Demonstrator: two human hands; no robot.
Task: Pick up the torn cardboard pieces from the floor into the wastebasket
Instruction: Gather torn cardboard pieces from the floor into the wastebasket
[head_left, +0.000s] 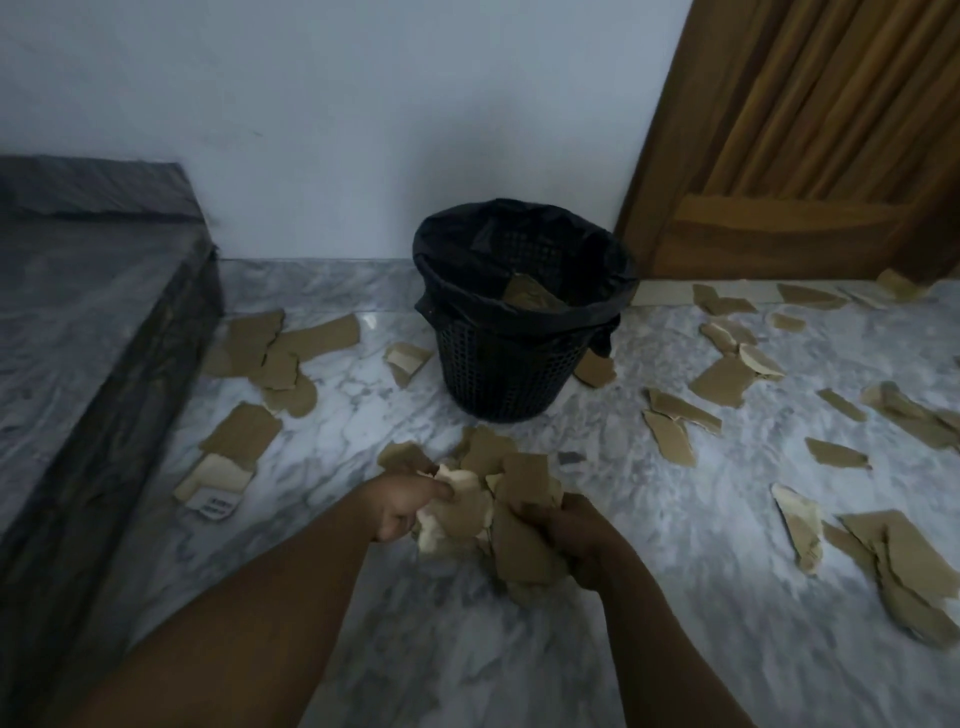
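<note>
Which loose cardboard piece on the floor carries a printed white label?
The pale piece lying far left beside the dark raised platform. It alone shows a white label with dark print; the others are plain brown or cream.

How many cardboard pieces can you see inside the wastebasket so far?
1. A single brown cardboard piece shows inside the wastebasket, toward the right side of its black liner. More may lie hidden below the near rim.

Tan cardboard pieces (488, 512), black wastebasket (511, 364) (perforated grid), grey-veined marble floor (649, 519)
</note>
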